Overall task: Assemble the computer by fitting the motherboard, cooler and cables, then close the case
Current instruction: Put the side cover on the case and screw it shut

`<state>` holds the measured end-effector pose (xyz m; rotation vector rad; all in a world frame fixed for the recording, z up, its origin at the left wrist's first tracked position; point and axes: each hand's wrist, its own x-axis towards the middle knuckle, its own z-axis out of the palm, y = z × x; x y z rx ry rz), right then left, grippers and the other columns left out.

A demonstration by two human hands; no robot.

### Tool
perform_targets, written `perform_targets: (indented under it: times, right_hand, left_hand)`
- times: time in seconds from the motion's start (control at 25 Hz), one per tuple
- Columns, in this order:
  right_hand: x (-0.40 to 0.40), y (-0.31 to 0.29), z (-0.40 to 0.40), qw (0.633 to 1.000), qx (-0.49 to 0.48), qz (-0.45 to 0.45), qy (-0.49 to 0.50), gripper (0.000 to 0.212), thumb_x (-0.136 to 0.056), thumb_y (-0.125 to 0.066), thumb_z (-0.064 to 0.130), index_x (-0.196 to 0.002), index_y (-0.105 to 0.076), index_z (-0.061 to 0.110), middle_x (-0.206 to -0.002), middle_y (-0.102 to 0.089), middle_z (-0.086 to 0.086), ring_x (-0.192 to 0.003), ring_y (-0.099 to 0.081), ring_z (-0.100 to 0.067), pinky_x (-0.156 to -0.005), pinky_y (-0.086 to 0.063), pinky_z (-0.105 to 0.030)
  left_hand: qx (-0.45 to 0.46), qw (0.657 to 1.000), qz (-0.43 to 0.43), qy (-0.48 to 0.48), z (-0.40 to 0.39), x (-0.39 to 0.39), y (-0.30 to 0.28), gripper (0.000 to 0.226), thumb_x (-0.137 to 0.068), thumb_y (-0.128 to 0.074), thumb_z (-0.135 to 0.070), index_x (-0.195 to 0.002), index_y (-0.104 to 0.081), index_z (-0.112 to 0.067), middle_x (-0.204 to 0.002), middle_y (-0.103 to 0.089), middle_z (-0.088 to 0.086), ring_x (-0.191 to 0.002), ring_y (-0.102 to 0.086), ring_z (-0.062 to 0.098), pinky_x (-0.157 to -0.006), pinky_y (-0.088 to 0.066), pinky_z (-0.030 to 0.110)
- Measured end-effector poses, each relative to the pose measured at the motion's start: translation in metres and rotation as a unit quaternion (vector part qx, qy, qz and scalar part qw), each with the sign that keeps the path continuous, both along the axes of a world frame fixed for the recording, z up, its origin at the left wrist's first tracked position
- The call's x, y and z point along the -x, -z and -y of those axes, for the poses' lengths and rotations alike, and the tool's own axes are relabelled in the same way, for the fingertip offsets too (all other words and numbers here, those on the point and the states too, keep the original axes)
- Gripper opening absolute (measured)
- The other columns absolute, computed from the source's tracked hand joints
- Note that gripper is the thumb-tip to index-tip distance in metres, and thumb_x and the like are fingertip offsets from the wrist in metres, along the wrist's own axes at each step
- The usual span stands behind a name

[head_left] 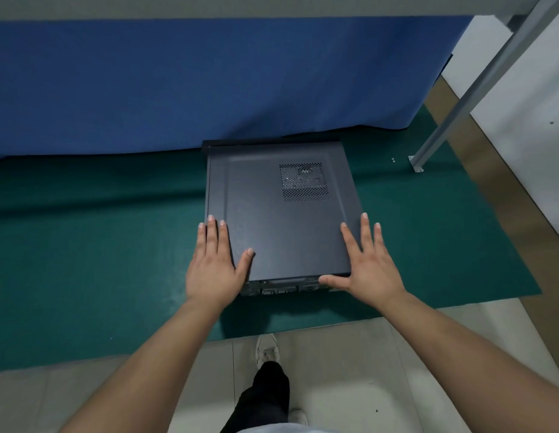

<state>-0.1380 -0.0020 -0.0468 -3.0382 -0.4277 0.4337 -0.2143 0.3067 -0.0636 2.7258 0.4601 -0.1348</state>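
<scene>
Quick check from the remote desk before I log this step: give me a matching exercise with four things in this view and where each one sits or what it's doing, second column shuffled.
Things:
1. left hand
2. right hand
3. vent grille
4. metal leg

Places or states:
A. far right part of the side panel
B. stands on the floor at the green mat's far right corner
C. flat on the panel's near left edge
D. flat on the panel's near right corner, thumb along the case's near edge

Pairs: 1-C, 2-D, 3-A, 4-B
</scene>
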Motion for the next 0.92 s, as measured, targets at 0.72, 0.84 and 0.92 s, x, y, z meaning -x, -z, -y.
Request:
perform_targets:
  times: [0.72, 0.84, 0.92]
  right_hand:
    - [0.008, -0.006, 0.045, 0.998, -0.067, -0.01, -0.002, 0.07, -0.097, -0.045, 0.064, -0.158, -0.03, 0.033, -0.137, -0.042, -0.013, -0.098, -0.064, -0.035, -0.088, -0.053, -0.042]
    - [0.005, -0.005, 0.047, 0.998, -0.057, -0.005, -0.01, 0.072, -0.095, -0.042, 0.068, -0.157, -0.031, 0.033, -0.128, -0.045, -0.01, -0.093, -0.063, -0.032, -0.084, -0.053, -0.041]
    - [0.006, -0.007, 0.047, 0.998, -0.062, -0.016, -0.002, 0.072, -0.094, -0.042, 0.069, -0.157, -0.03, 0.036, -0.129, -0.045, -0.008, -0.092, -0.063, -0.029, -0.086, -0.054, -0.041]
  left_hand:
    - [0.281, 0.957, -0.005, -0.068, -0.056, 0.036, -0.004, 0.111, -0.071, -0.094, -0.03, -0.161, -0.029, -0.028, -0.157, -0.047, -0.002, -0.139, -0.052, 0.018, -0.114, -0.039, 0.029]
    - [0.285, 0.956, -0.007, -0.076, -0.053, 0.034, -0.005, 0.111, -0.069, -0.095, -0.032, -0.16, -0.032, -0.023, -0.159, -0.044, -0.001, -0.141, -0.05, 0.02, -0.114, -0.038, 0.03]
    - [0.269, 0.961, -0.016, -0.069, -0.054, 0.034, -0.009, 0.111, -0.069, -0.095, -0.035, -0.16, -0.033, -0.021, -0.159, -0.043, -0.001, -0.141, -0.049, 0.021, -0.114, -0.038, 0.031]
